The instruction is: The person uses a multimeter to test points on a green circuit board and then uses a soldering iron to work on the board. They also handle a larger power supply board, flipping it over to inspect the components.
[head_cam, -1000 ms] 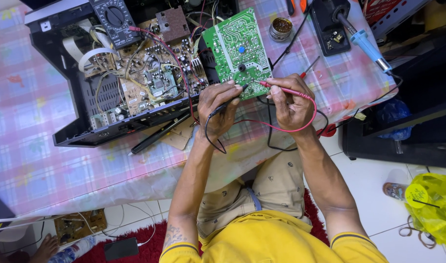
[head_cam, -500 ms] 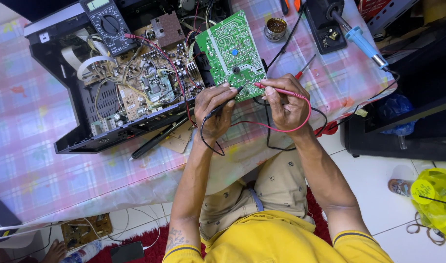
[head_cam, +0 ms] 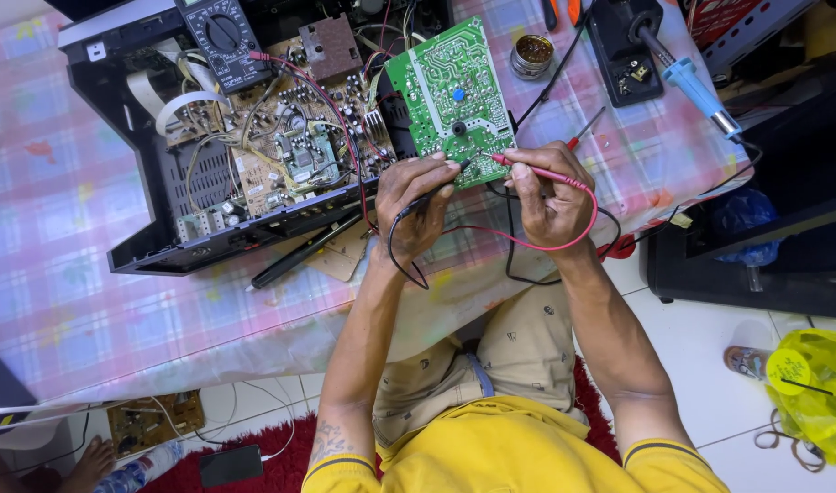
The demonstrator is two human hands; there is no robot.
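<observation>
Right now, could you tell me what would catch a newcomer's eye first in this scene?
The green circuit board at the table's middle stands out, with the left hand holding a black probe and the right hand holding a red probe to its near edge. Left of it lies an opened black chassis packed with brown boards and wires, a multimeter resting on top.

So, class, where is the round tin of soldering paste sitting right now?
In the head view, the round tin sits on the checked tablecloth near the top edge, right of the green circuit board and left of the black soldering stand.
</observation>
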